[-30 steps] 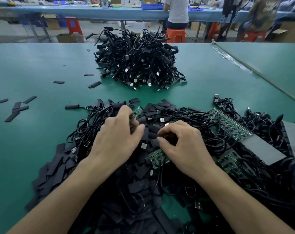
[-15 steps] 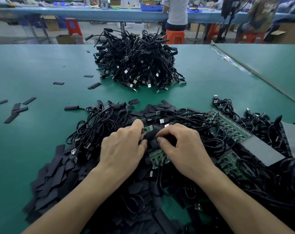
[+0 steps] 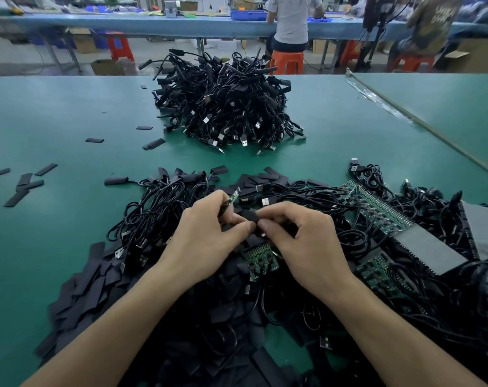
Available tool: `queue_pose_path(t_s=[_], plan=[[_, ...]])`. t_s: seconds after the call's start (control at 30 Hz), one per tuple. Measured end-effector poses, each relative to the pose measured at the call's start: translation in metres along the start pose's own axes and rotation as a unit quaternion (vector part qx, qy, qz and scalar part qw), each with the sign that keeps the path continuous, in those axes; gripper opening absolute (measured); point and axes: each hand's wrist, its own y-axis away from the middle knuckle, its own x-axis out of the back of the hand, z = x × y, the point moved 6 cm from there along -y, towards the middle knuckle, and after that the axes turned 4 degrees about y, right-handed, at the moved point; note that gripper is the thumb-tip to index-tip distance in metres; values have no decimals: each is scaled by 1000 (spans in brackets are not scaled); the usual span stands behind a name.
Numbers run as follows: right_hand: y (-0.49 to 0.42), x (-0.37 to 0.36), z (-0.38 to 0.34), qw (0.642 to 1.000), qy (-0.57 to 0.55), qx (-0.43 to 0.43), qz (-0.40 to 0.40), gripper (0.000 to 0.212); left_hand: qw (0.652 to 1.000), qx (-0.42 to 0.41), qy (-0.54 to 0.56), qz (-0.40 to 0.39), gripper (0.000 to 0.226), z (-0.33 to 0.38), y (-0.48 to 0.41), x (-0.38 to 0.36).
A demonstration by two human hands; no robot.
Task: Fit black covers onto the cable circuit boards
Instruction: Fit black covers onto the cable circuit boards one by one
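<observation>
My left hand (image 3: 206, 233) pinches a small green circuit board (image 3: 234, 197) on a black cable, its tip sticking up past my fingers. My right hand (image 3: 301, 241) pinches a black cover (image 3: 250, 215) held against the left thumb. Both hands meet over a heap of black cables and loose covers (image 3: 97, 277). A green panel of boards (image 3: 261, 259) lies just under my hands. How far the cover sits over the board is hidden by my fingers.
A tall pile of covered cables (image 3: 226, 107) sits at the far middle of the green table (image 3: 55, 113). Long board strips (image 3: 377, 208) and grey trays (image 3: 430, 250) lie right. Stray covers (image 3: 22, 188) scatter left. People sit at a bench behind.
My left hand drew in from the pile with the green board and met my right hand, which now pinches a black cover between the two thumbs.
</observation>
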Motion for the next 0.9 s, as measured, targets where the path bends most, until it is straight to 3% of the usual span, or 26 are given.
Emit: queue_pose_path(t_s=[0.27, 0.33, 0.4, 0.6, 0.7, 0.83, 0.9], plan=[[1, -3, -6, 998, -36, 6, -47, 32, 989, 64, 128, -44, 26, -4, -4, 1], [0, -2, -4, 999, -44, -5, -32, 29, 985, 83, 145, -44, 20, -4, -3, -1], [-2, 2, 0, 998, -48, -27, -2, 28, 981, 97, 165, -39, 30, -5, -4, -1], [-4, 7, 7, 988, -137, -68, 38, 27, 980, 82, 148, -106, 30, -3, -5, -4], [-5, 6, 6, 982, -171, -71, 34, 27, 976, 68, 152, -138, 15, -3, -3, -4], [-5, 4, 1, 973, -219, -68, 18, 22, 965, 86, 196, -148, 7, -4, -4, -2], [-4, 4, -2, 973, -221, -61, 17, 22, 966, 89, 195, -143, 13, -5, -4, -1]])
